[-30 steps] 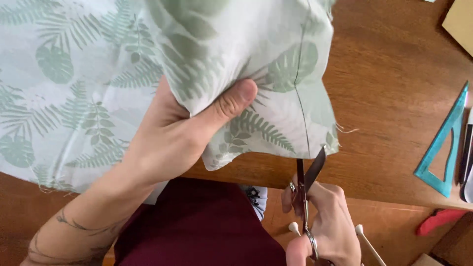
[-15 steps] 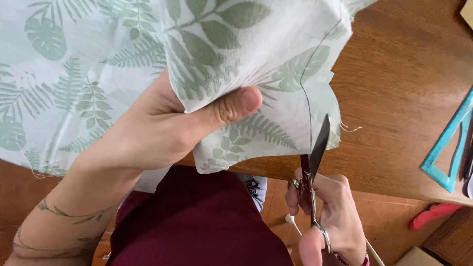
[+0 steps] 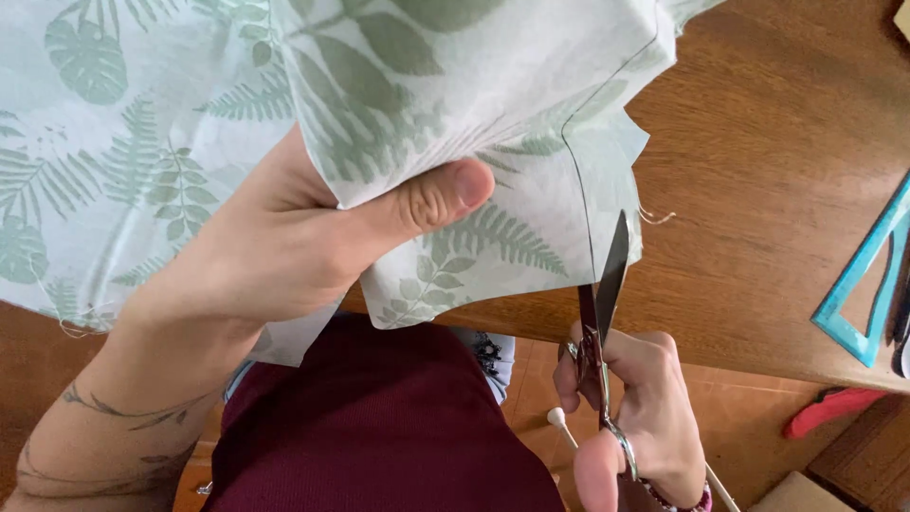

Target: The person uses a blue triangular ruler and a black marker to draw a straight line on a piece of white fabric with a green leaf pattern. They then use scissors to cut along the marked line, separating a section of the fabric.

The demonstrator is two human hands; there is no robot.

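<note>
Leaf-printed cloth is gripped in the left hand above the table edge while scissors, held in the right hand, meet its corner; trimming seems underway, needing a steady close along the seam.

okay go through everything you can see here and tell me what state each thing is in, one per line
Leaf-print fabric: folded, lifted, edge frayed.
Left hand: pinching the fabric fold, thumb on top.
Scissors: blades nearly shut, tips at the fabric's edge.
Right hand: gripping the scissor handles.
Teal set square: lying flat on the wooden table.
</note>
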